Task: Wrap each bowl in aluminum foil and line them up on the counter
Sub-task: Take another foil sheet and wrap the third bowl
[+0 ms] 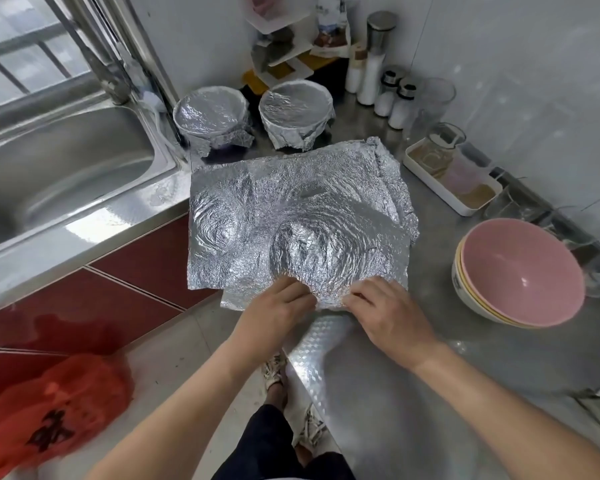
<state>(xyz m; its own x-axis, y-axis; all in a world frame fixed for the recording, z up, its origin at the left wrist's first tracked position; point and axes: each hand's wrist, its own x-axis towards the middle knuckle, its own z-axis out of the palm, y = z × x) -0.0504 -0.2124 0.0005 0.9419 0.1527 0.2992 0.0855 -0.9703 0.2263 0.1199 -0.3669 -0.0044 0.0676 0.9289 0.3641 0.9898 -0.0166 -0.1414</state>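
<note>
I see the left hand (278, 306) and right hand (388, 310) side by side, each pinching the near edge of the crumpled silver foil sheet (291, 209) with curled fingers. The sheet lies on the patterned steel tabletop (430, 358), overhanging its front edge. Behind it stand 2 foil-wrapped bowls (212, 116) (295, 112). To the right is the stack of bowls with a pink one on top (520, 271), and to the left the stainless sink (49, 174). White tiled walls (534, 64) close the corner.
</note>
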